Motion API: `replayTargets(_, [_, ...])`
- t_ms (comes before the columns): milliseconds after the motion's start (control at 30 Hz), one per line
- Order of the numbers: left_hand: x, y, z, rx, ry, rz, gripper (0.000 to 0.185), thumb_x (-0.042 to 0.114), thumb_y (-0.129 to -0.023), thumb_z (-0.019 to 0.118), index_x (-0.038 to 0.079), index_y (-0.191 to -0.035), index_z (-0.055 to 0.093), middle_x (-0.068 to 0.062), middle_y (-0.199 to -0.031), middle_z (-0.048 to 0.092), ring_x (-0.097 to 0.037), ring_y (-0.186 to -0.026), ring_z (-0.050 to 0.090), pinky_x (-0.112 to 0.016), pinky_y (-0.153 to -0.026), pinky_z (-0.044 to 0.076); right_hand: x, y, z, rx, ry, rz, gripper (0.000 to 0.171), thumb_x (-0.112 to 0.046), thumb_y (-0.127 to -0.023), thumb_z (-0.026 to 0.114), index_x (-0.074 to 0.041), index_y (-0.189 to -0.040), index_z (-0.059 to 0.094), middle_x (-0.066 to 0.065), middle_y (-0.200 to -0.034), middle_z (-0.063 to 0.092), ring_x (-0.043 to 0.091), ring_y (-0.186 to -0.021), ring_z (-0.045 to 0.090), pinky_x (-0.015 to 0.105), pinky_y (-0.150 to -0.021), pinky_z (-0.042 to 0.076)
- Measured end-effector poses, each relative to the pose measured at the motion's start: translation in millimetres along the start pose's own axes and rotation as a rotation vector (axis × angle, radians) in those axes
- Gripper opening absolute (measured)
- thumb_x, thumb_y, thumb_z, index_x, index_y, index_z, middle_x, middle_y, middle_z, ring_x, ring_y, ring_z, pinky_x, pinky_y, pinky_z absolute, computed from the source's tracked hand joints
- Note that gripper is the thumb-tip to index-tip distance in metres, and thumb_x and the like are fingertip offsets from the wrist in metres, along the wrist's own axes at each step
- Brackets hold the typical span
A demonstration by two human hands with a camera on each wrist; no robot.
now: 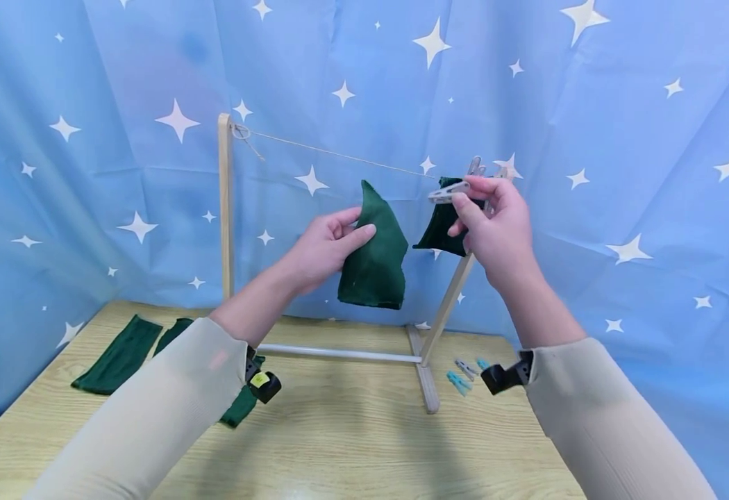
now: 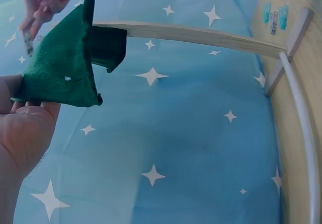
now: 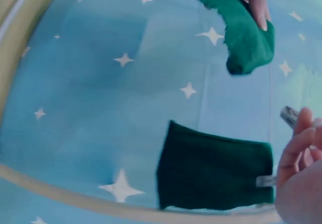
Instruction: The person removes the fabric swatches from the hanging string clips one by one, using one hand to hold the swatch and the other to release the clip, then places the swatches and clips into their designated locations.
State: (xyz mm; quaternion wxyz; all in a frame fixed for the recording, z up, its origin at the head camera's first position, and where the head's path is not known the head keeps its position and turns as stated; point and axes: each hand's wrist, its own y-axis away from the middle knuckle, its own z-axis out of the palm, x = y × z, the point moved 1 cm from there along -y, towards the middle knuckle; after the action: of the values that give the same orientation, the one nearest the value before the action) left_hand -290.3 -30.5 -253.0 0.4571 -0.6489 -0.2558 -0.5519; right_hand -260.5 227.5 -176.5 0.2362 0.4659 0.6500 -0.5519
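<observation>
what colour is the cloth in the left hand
Dark green cloth, plain with no pattern; the head view shows it best.

left grip (image 1: 330, 246) pinching, right grip (image 1: 496, 222) raised, pinching

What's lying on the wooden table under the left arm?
Flat dark green cloth pieces lie on the light wooden table. The beige sleeve covers part of them, so their number stays unclear.

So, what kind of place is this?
Probably a staged tabletop setup, not a real laundry area: a star-printed blue backdrop surrounds a wooden table, which holds a small wooden drying rack with a string line.
</observation>
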Motion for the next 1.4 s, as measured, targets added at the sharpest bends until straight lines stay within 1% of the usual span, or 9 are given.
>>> replayTargets(200, [-10.0, 17.0, -9.7, 0.008, 0.000, -0.058, 0.068, 0.025, -0.119, 0.051, 0.011, -0.177, 0.019, -0.017, -0.157, 0.063, -0.032, -0.147, 0.062, -0.053, -0.117, 0.053, 31, 25, -17, -0.051, -0.015, 0.075, 0.050, -0.033, -0.107, 0.074, -0.013, -0.151, 0.061, -0.002, -0.131, 0.067, 0.011, -0.068, 0.068, 0.021, -0.053, 0.051])
replayTargets(367, [-20.3, 29.7, -18.1, 0.035, -0.034, -0.096, 0.070, 0.027, -0.119, 0.052, 0.010, -0.177, 0.017, -0.019, -0.154, 0.065, -0.031, -0.146, 0.062, -0.052, -0.116, 0.054, 62, 47, -29, -0.084, 0.018, 0.121, 0.055, -0.036, -0.107, 0.075, -0.013, -0.154, 0.060, -0.004, -0.134, 0.069, 0.011, -0.070, 0.068, 0.021, -0.054, 0.053])
replayTargets(533, [-31.3, 39.4, -21.2, 0.055, -0.017, -0.121, 0.071, 0.029, -0.118, 0.054, 0.012, -0.177, 0.017, -0.020, -0.147, 0.069, -0.031, -0.142, 0.066, -0.049, -0.113, 0.057, 91, 67, -39, -0.085, 0.054, 0.182, 0.057, -0.037, -0.106, 0.075, -0.015, -0.156, 0.059, -0.007, -0.129, 0.070, 0.010, -0.070, 0.068, 0.022, -0.055, 0.053])
replayTargets(667, [-40.0, 48.5, -22.4, 0.060, -0.027, -0.146, 0.073, 0.030, -0.117, 0.055, 0.012, -0.177, 0.018, -0.018, -0.151, 0.066, -0.029, -0.145, 0.063, -0.047, -0.114, 0.056, 117, 82, -45, -0.082, 0.105, 0.249, 0.057, -0.040, -0.107, 0.074, -0.020, -0.158, 0.060, -0.011, -0.128, 0.069, 0.010, -0.073, 0.068, 0.024, -0.055, 0.053])
replayTargets(867, [-52.3, 63.5, -25.1, 0.048, -0.027, -0.161, 0.073, 0.031, -0.117, 0.056, 0.010, -0.177, 0.019, -0.015, -0.162, 0.059, -0.031, -0.154, 0.055, -0.048, -0.119, 0.051, 158, 106, -54, -0.071, 0.143, 0.352, 0.058, -0.041, -0.107, 0.074, -0.019, -0.158, 0.058, -0.018, -0.128, 0.067, 0.009, -0.075, 0.069, 0.028, -0.056, 0.053])
replayTargets(1067, [-64.4, 76.9, -28.9, 0.068, -0.021, -0.190, 0.074, 0.031, -0.118, 0.054, 0.009, -0.177, 0.016, -0.020, -0.160, 0.057, -0.033, -0.158, 0.048, -0.052, -0.122, 0.047, 193, 124, -65, -0.065, 0.137, 0.449, 0.057, -0.038, -0.108, 0.073, -0.015, -0.157, 0.056, -0.025, -0.119, 0.068, 0.008, -0.076, 0.070, 0.027, -0.056, 0.052])
replayTargets(1167, [-73.5, 82.3, -29.2, 0.068, -0.012, -0.202, 0.074, 0.031, -0.118, 0.053, 0.007, -0.177, 0.015, -0.020, -0.168, 0.049, -0.035, -0.159, 0.046, -0.053, -0.123, 0.046, 209, 134, -71, -0.070, 0.157, 0.504, 0.059, -0.036, -0.109, 0.073, -0.011, -0.158, 0.053, -0.019, -0.123, 0.069, 0.008, -0.077, 0.070, 0.027, -0.057, 0.052])
replayTargets(1300, [-86.7, 89.7, -28.9, 0.068, -0.042, -0.218, 0.075, 0.031, -0.118, 0.054, 0.004, -0.176, 0.015, -0.017, -0.179, 0.032, -0.035, -0.164, 0.037, -0.055, -0.127, 0.041, 233, 146, -79, -0.085, 0.200, 0.583, 0.059, -0.030, -0.110, 0.070, -0.006, -0.160, 0.049, 0.003, -0.141, 0.067, 0.008, -0.079, 0.071, 0.027, -0.058, 0.052])
replayTargets(1400, [-95.4, 95.2, -28.8, 0.064, -0.041, -0.228, 0.076, 0.031, -0.118, 0.054, 0.002, -0.176, 0.014, -0.018, -0.180, 0.029, -0.037, -0.166, 0.033, -0.057, -0.128, 0.038, 253, 153, -88, -0.097, 0.236, 0.625, 0.059, -0.026, -0.111, 0.068, -0.002, -0.160, 0.046, 0.007, -0.139, 0.068, 0.009, -0.081, 0.071, 0.027, -0.058, 0.052])
